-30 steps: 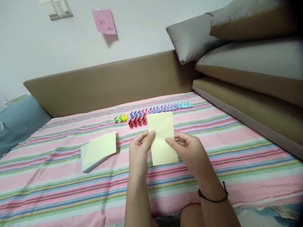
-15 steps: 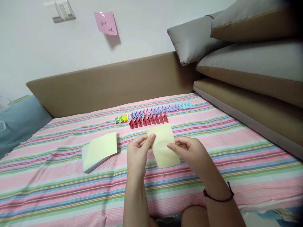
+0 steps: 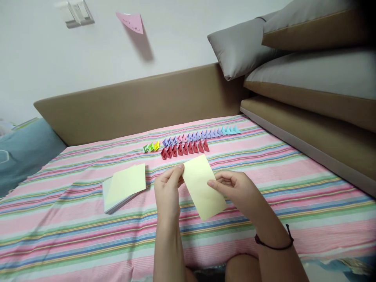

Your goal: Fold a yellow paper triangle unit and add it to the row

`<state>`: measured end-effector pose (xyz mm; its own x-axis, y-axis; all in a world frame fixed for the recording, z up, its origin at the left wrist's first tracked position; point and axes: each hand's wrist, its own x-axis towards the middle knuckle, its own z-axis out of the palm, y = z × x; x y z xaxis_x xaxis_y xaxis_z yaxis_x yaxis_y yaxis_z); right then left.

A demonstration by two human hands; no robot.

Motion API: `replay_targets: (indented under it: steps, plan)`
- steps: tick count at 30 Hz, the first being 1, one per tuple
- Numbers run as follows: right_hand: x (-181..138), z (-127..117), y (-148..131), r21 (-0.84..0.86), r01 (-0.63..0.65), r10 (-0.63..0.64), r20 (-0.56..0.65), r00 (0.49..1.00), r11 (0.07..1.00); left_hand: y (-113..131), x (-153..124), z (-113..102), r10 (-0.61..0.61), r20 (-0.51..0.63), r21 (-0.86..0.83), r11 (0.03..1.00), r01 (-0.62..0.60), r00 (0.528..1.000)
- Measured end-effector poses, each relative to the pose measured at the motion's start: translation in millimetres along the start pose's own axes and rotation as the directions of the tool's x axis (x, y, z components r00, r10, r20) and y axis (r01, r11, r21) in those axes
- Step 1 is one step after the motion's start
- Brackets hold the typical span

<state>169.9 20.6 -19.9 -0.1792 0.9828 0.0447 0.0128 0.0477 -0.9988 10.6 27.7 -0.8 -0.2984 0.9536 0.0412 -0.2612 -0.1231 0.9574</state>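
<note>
A pale yellow paper sheet (image 3: pixel 201 188) is held above the striped bedsheet (image 3: pixel 73 231) between both hands. My left hand (image 3: pixel 167 192) pinches its upper left edge with thumb and fingers. On the sheet's right edge, my right hand (image 3: pixel 235 190) is closed in a pinch; a dark cord circles that wrist. A stack of yellow paper (image 3: pixel 125 187) lies to the left of my left hand. Beyond the sheet, rows of small folded paper pieces stand on the bed: red ones (image 3: pixel 184 149) nearest, then green, yellow, purple, pink and blue ones (image 3: pixel 202 135).
A brown padded bed frame (image 3: pixel 132 102) runs along the wall behind. Grey and brown cushions (image 3: pixel 308 74) are piled at the right. A blue pillow (image 3: pixel 23 150) lies at the far left. A pink note (image 3: pixel 131 21) and a wall switch (image 3: pixel 76 11) hang on the white wall.
The yellow sheet went from a tall upright shape to a narrower, tilted strip, and now uncovers the whole red row. Both hands stayed pinched on it. The pink wall note has curled upward.
</note>
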Motion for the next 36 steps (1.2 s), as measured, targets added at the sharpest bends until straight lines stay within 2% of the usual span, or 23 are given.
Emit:
replay_targets:
  steps: [3,6,9,12,15,19,25,31,36]
  plan:
    - [0,-1,-1,0.016,0.008,-0.007,-0.01,1.0,1.0,0,1,-1,-0.004,-0.046,-0.034,0.999,0.003,0.999]
    - [1,-1,0,-0.001,0.02,-0.02,-0.035,0.999,1.0,-1,2,0,-0.022,-0.007,-0.048,0.999,0.022,1.0]
    - [3,-1,2,0.055,0.017,-0.009,-0.145,0.989,0.998,-3,2,3,-0.05,0.031,-0.02,0.999,0.05,0.998]
    - [5,1,6,0.114,0.04,-0.005,-0.294,0.956,0.993,-6,1,4,-0.079,0.081,0.062,0.995,0.074,0.994]
    - [7,2,7,0.133,0.056,-0.005,-0.357,0.934,0.989,-9,2,5,-0.087,0.16,0.132,0.989,0.066,0.983]
    - [7,3,6,0.2,0.076,-0.006,-0.329,0.944,0.977,-12,3,3,-0.073,0.211,0.163,0.986,0.038,0.975]
    - [6,3,4,0.298,0.074,0.004,-0.251,0.968,0.952,-7,2,2,-0.089,0.131,0.146,0.987,0.069,0.987]
    - [5,3,0,0.257,-0.017,0.067,-0.188,0.98,0.966,-6,1,3,-0.116,0.096,0.134,0.986,0.103,0.989]
    - [5,3,2,0.193,-0.014,0.054,-0.203,0.978,0.981,-6,0,4,-0.105,0.091,0.122,0.988,0.093,0.99]
